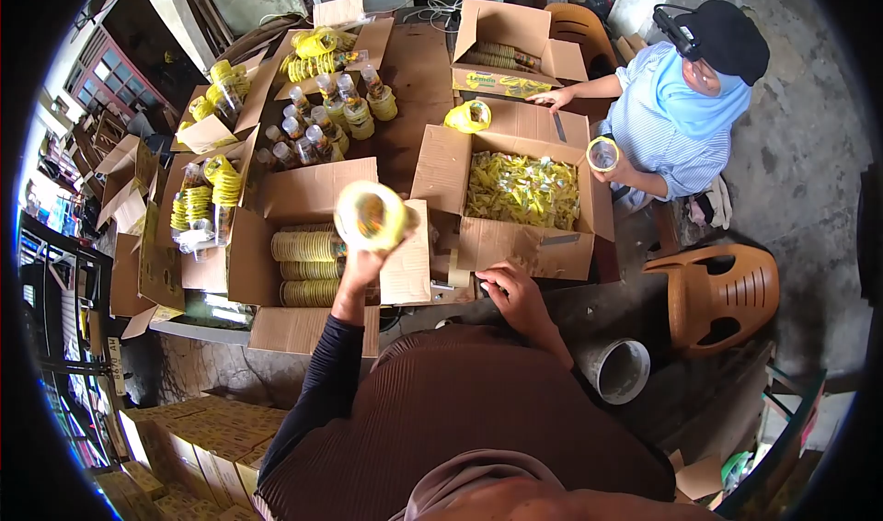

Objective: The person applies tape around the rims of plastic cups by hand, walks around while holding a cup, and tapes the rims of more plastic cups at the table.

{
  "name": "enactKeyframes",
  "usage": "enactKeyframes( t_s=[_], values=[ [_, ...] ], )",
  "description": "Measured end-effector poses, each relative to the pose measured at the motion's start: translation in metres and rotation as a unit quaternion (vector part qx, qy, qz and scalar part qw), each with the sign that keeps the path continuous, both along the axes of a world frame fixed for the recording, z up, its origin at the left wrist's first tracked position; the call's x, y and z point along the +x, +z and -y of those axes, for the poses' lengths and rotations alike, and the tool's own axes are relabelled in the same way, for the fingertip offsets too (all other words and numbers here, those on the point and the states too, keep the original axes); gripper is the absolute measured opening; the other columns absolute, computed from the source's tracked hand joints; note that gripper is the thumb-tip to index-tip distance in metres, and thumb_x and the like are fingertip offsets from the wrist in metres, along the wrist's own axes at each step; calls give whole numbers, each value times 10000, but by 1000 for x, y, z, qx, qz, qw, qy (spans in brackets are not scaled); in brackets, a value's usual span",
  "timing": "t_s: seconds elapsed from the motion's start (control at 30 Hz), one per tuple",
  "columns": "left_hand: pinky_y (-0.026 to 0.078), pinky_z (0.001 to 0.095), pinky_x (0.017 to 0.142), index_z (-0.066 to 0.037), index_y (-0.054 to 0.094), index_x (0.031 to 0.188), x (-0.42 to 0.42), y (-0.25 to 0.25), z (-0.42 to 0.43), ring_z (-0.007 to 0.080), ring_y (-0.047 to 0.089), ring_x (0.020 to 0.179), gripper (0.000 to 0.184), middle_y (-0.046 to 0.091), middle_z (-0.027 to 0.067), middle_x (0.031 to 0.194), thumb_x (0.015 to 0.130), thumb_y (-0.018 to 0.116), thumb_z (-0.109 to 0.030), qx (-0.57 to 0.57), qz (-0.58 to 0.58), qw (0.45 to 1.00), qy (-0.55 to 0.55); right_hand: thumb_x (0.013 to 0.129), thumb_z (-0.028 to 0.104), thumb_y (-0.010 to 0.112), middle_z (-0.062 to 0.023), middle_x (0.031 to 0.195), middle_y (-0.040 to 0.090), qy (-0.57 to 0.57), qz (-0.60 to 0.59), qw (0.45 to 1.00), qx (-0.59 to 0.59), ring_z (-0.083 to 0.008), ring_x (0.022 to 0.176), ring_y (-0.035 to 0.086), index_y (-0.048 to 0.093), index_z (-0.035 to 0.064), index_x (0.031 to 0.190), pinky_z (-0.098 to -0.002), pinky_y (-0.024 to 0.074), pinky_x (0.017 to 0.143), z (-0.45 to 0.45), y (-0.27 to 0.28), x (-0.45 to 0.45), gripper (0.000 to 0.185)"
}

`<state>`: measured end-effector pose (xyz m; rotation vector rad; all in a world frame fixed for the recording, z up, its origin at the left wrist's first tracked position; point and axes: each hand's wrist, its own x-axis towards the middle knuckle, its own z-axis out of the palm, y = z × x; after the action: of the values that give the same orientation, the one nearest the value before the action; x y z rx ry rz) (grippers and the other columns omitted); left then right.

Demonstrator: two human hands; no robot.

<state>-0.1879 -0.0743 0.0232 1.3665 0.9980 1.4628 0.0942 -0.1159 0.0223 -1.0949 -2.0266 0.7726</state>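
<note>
My left hand (366,262) is raised above the table, closed around a plastic cup (370,216) with a yellow rim. The cup's round end faces up towards me and is slightly blurred; whether it is one cup or a nested stack I cannot tell. Below it, an open carton (253,263) holds rows of nested yellow-rimmed cups (308,270). My right hand (517,298) is at the table's near edge with bent, closed fingers; what they hold, if anything, is hidden. Just beyond it stands an open carton (524,250) full of small yellow packets (522,190).
Across the table's right corner, a co-worker (690,107) holds a clear yellow-rimmed cup (603,155). Several filled bottles and cups (354,107) stand at the back left, among more open cartons (501,47). An orange plastic chair (722,296) and a grey bucket (618,371) are to my right.
</note>
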Motion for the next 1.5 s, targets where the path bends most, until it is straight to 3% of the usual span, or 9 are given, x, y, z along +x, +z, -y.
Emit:
enactKeyframes(
  t_s=[0.07,0.23,0.63,0.73,0.8,0.97,1.23,1.37,1.5],
  values=[
    [487,367,985,10,497,1289,-21,-14,-9,243,585,1145,510,582,183,1275,813,681,16,-32,92,993,59,861,57,618,-94,985,623,1,10,1000,-16,-298,893,611,658,48,1028,-371,499,768,2,-3,2,171],
    [508,323,879,2,511,1200,-92,-74,-24,191,608,1022,473,627,103,1093,796,754,-37,-88,-28,968,234,881,98,613,-85,1004,618,1,34,998,-53,-297,897,612,660,65,1028,-376,498,762,4,-8,13,158],
    [533,392,725,-22,543,1146,-108,-166,-60,326,666,854,606,665,177,960,631,835,-151,-144,-372,894,206,869,127,638,-69,1011,617,-42,63,995,-62,-300,933,613,656,101,1042,-382,501,789,14,-27,50,176],
    [533,372,784,-9,531,1206,-123,-207,-67,270,670,920,700,683,162,1013,598,860,-117,-116,-309,924,192,863,120,643,-83,1003,616,-52,55,992,-96,-305,941,611,652,93,1042,-387,498,797,12,-27,65,181],
    [532,353,836,24,477,1283,-119,-197,-66,239,655,1018,792,672,179,1113,601,863,-92,-140,-324,915,196,861,120,645,-96,999,615,-61,45,991,-107,-315,944,609,651,86,1044,-395,495,806,9,-27,76,186],
    [455,463,951,-1,487,1277,-100,-140,-71,407,555,1090,591,580,229,1162,721,689,-23,-58,-435,838,325,867,108,629,-112,1003,615,-66,59,990,-111,-326,942,608,654,68,1036,-400,490,814,-4,-24,102,175],
    [411,440,989,-48,508,1279,43,-29,-174,342,517,1128,609,561,161,1201,734,767,-127,99,-465,836,273,872,109,619,-128,978,608,-49,64,991,-108,-333,911,606,659,50,1025,-405,494,796,-34,-16,149,168],
    [422,473,973,-86,450,1334,102,-38,-251,363,454,1172,799,488,139,1254,654,836,-249,66,-533,821,193,863,102,630,-123,963,608,-99,86,987,-96,-322,871,617,662,51,1027,-401,504,763,-31,-22,185,175],
    [434,499,938,-148,406,1372,132,-61,-312,336,380,1271,973,419,99,1361,541,888,-306,31,-682,713,162,855,99,641,-120,966,609,-180,60,975,-118,-314,856,620,666,57,1035,-384,504,748,-16,-18,221,186]
  ],
)
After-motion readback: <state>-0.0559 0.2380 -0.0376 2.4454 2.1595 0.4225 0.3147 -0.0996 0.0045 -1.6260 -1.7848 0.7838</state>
